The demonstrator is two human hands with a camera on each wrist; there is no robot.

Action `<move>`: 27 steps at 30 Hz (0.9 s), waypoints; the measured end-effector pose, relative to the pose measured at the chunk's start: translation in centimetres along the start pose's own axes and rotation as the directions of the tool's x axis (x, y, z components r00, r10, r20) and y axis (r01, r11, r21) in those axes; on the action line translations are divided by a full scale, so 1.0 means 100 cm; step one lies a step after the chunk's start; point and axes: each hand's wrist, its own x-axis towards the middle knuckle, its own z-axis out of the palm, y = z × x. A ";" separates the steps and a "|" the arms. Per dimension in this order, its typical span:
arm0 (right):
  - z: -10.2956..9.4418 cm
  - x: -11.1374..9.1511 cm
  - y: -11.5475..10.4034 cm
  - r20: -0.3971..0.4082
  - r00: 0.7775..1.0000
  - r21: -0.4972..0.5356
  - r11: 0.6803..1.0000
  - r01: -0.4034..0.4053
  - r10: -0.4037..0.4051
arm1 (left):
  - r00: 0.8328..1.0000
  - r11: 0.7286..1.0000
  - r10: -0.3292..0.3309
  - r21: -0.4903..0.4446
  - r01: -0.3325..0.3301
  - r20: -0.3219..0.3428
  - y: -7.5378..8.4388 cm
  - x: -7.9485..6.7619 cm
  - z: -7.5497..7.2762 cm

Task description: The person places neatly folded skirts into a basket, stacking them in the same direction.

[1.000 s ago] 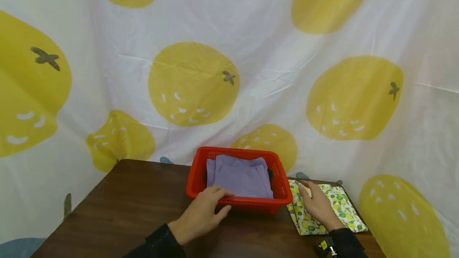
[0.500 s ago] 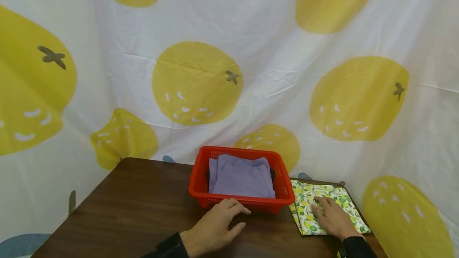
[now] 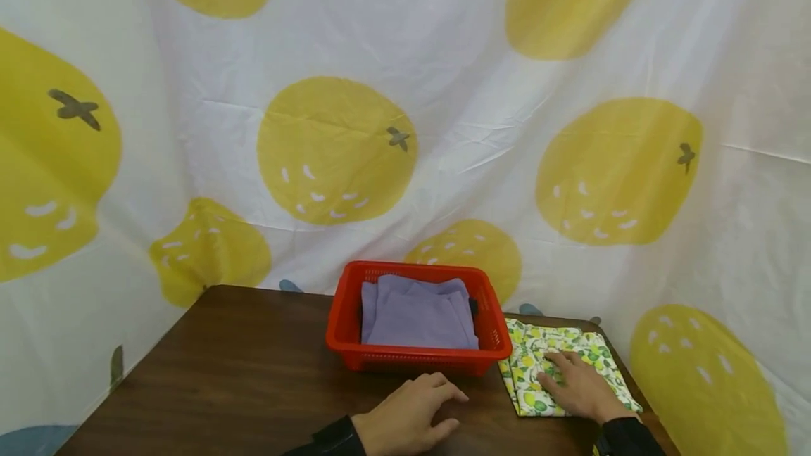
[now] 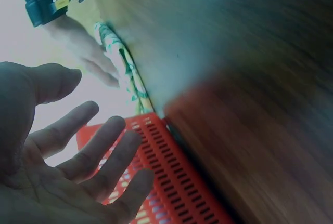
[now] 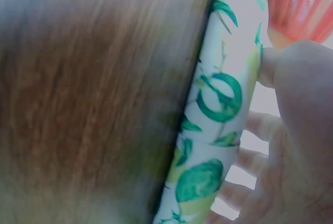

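Note:
A folded cloth (image 3: 529,400) with a lemon print lies flat at the table's right end. My right hand (image 3: 583,387) rests on top of it with its fingers spread; in the right wrist view the fingertips touch the folded edge. To the left stands a red plastic basket (image 3: 418,356) with slotted walls, holding a folded purple cloth (image 3: 418,315). My left hand (image 3: 412,414) hovers in front of the basket, fingers loosely extended and holding nothing. The left wrist view shows its open palm near the basket's slotted side.
The dark brown wooden table (image 3: 241,371) spreads out to the left. A white curtain (image 3: 469,111) printed with large yellow lemons hangs behind the table and along its sides. Something dark sits inside the basket beside the purple cloth.
My left hand has come off the basket's front rim and moved right and toward me. My right hand has shifted slightly over the lemon-print cloth and settled on it.

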 end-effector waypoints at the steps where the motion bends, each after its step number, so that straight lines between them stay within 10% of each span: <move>1: 0.000 -0.001 -0.002 -0.001 1.000 0.000 1.000 0.003 -0.003 | 1.000 1.000 -0.008 -0.001 0.008 0.014 0.001 0.003 0.001; 9: 0.008 -0.016 -0.024 -0.010 1.000 0.007 1.000 -0.018 0.018 | 0.990 0.999 -0.050 0.010 0.049 0.134 0.006 0.022 0.012; 18: 0.014 -0.033 -0.050 0.004 0.995 -0.012 0.995 -0.102 0.102 | 0.976 0.991 0.047 0.108 -0.072 0.214 0.012 0.050 0.019; 27: 0.022 -0.056 -0.070 0.063 0.972 -0.075 0.973 -0.220 0.225 | 0.918 0.982 0.082 0.128 -0.142 0.387 0.019 0.061 0.021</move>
